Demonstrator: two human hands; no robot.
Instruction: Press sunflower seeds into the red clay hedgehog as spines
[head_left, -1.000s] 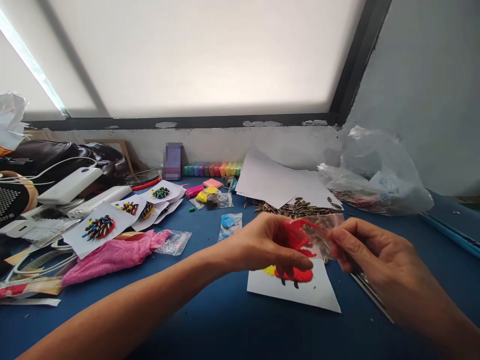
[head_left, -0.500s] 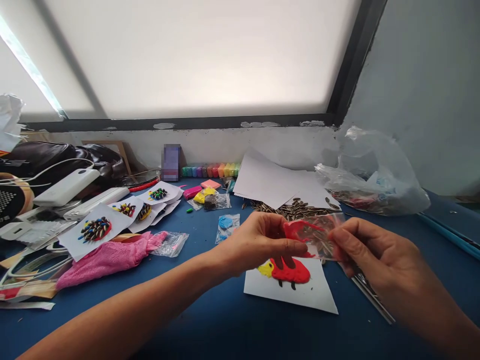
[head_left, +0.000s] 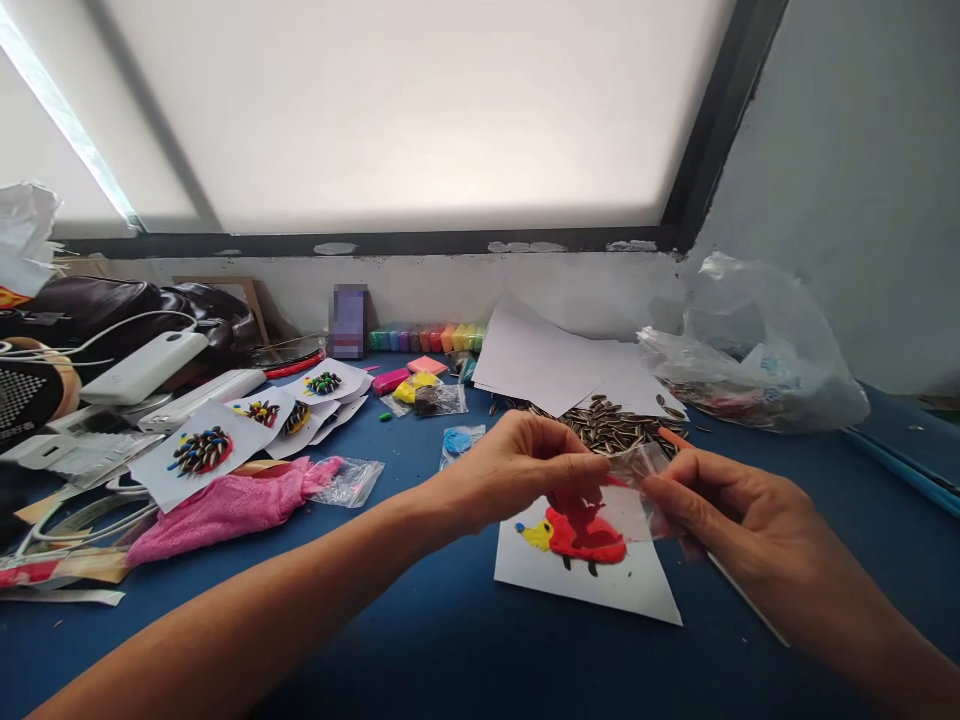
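My left hand (head_left: 536, 468) and my right hand (head_left: 739, 510) are both closed on a small clear plastic bag (head_left: 637, 465), held stretched above the paper. A little red clay shows by my left fingertips; my fingers partly hide how it is held. Below lies a white sheet (head_left: 555, 592) bearing a flattened animal figure, with a red clay body (head_left: 604, 545), a yellow clay head (head_left: 537, 537), a blue nose and two dark legs. Shadow from my left hand falls across the red body. Behind my hands sits a pile of striped sunflower seeds (head_left: 611, 425).
Blank white paper (head_left: 536, 350) and a large plastic bag (head_left: 772, 350) stand at the back. Coloured clay blocks (head_left: 427, 338) line the wall. Seed-covered clay pictures (head_left: 202, 455), a pink cloth (head_left: 225, 515) and a white power bank (head_left: 146, 368) lie left. A blue clay packet (head_left: 459, 442) is nearer.
The small bag has shifted slightly left and down between my hands, and much less red shows inside it. The figure's blue nose and more of its head are now visible.
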